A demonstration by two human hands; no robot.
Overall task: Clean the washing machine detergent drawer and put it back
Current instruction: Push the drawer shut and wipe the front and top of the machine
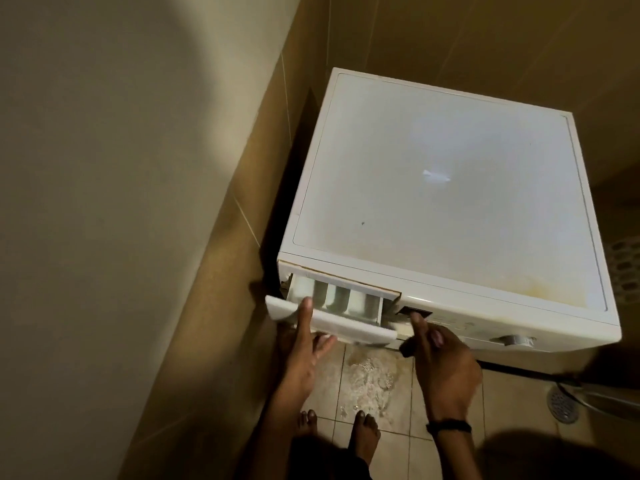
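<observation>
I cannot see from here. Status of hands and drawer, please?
Left hand on drawer front, right hand beside it. Drawer partly out. Floor wet below.

Dim tan walls (121, 168), wet tiled floor (367, 379)

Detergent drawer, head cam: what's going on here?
A person stands barefoot at a white washing machine. The detergent drawer is partly out of its slot, compartments showing. The left hand holds the drawer's front panel, thumb on top; the right hand is at the drawer's right end. Wet floor tiles lie below.
</observation>
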